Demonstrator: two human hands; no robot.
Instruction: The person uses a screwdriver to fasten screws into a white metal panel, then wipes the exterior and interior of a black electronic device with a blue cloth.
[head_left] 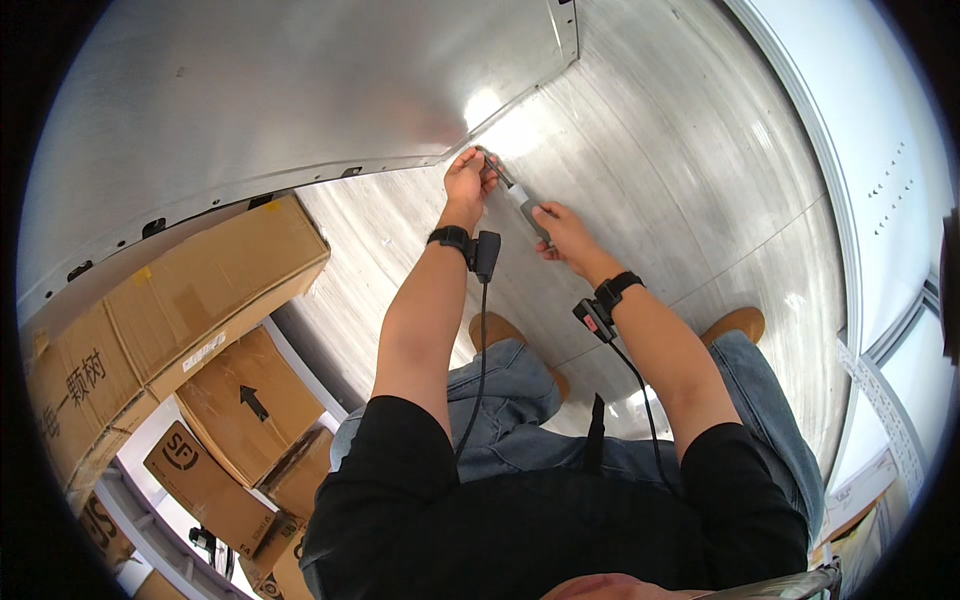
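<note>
My right hand (569,238) is closed round the grey handle of a screwdriver-like tool (516,192), which has a pale collar and a thin dark shaft. That shaft slants up and left to my left hand (466,182), whose fingers are pinched at its far end. Whether a small part sits between those fingertips is too small to tell. Both hands are close to the lower edge of a large brushed-metal panel (330,90), above the wood-patterned floor (640,150).
Cardboard boxes (215,290) are stacked on the left, with a brown carton (205,490) below them. A white panel (850,110) rises along the right. My brown shoes (738,325) stand on the floor. Black cables hang from the straps on both my wrists.
</note>
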